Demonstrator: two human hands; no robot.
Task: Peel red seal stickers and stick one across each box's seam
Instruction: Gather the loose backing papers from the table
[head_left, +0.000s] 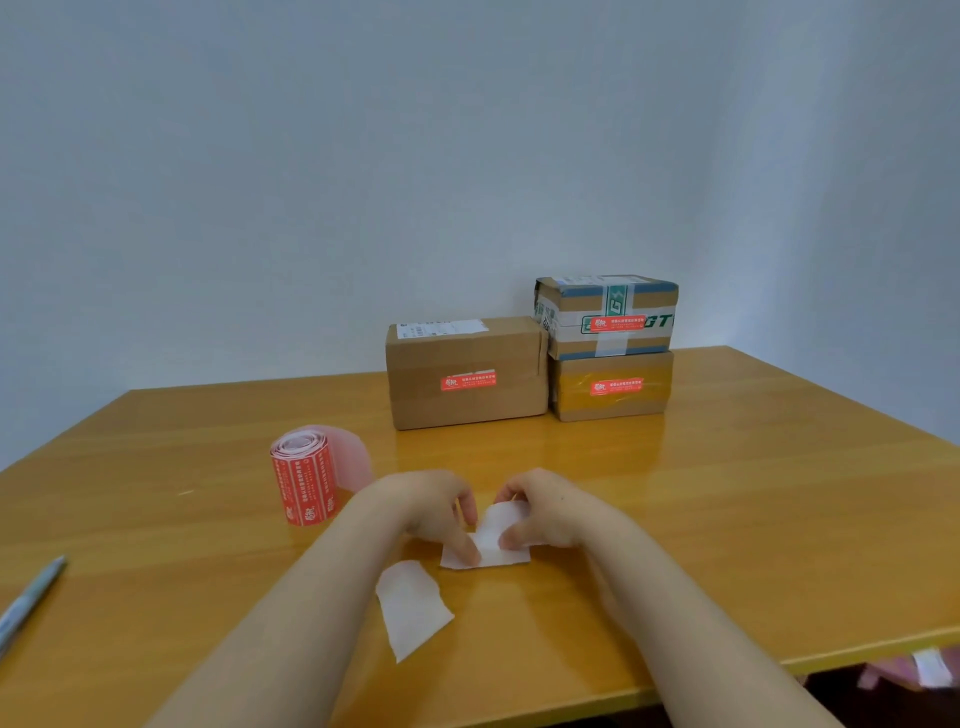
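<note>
Pinching a small white slip of backing paper (506, 560) between them, both hands work low over the near middle of the glossy orange-brown wooden table (727, 467). The left hand (434, 512) has its fingers curled, with the thumb tip down on the slip's lower left corner. The right hand (545, 512) curls its fingers over the slip's upper edge, with the thumb against its right side. Whether a sticker clings to the hidden face of the slip I cannot tell.

Between the forearms, nearer the person, a second white paper scrap (413, 608) lies flat on the table, apart from the held slip. Left of the hands stands the roll of red seal stickers (306, 483), upright on its end, with a pale pink loose tail (353, 457) curling out behind it. A silver-grey pen (26, 597) lies near the table's left edge.

At the back, by the pale blue-grey wall (363, 182), sits a plain brown cardboard box (465, 410) with a red sticker (467, 381) on its front face. Beside it on the right are two stacked boxes. The lower yellow-taped box (571, 387) carries its own red seal (616, 387), and the upper box with green printed tape (613, 299) carries a third red label (616, 323).
</note>
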